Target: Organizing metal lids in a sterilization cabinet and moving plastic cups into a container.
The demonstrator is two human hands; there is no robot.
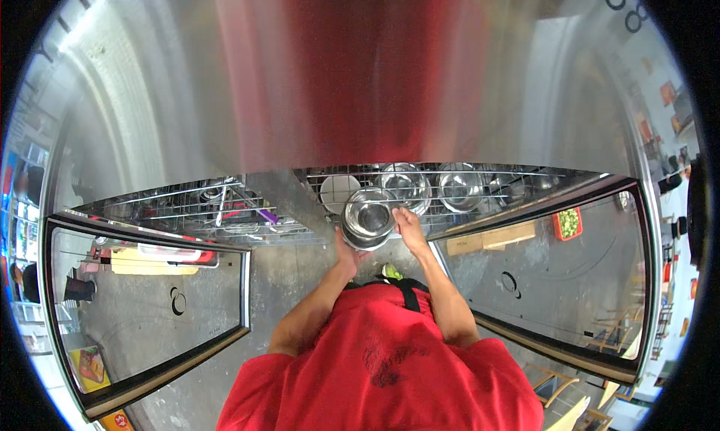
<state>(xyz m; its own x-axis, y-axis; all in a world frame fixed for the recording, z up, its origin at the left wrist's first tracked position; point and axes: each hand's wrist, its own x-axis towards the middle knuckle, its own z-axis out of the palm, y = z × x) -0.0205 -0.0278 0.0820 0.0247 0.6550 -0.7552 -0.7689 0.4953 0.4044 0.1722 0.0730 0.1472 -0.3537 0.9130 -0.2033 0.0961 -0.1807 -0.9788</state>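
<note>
Between my two hands is a stack of shiny stainless-steel bowls (369, 214), held level at the front of an open cabinet. My left hand (350, 252) supports its lower left side, with the fingers partly hidden beneath. My right hand (408, 227) grips the rim on the right. Just behind the stack, more steel bowls (402, 184) sit on a wire rack (489, 175) in the cabinet. Another steel bowl (461, 186) stands to their right. A round white dish (339, 192) rests on the rack to the left of them.
Glass doors stand swung out at my left (146, 296) and right (545, 284). A metal divider (289, 197) splits the cabinet; left of it lie utensils, one with a purple handle (269, 216). Through the right glass show a red basket (568, 224) of green pieces and flattened cardboard (489, 238).
</note>
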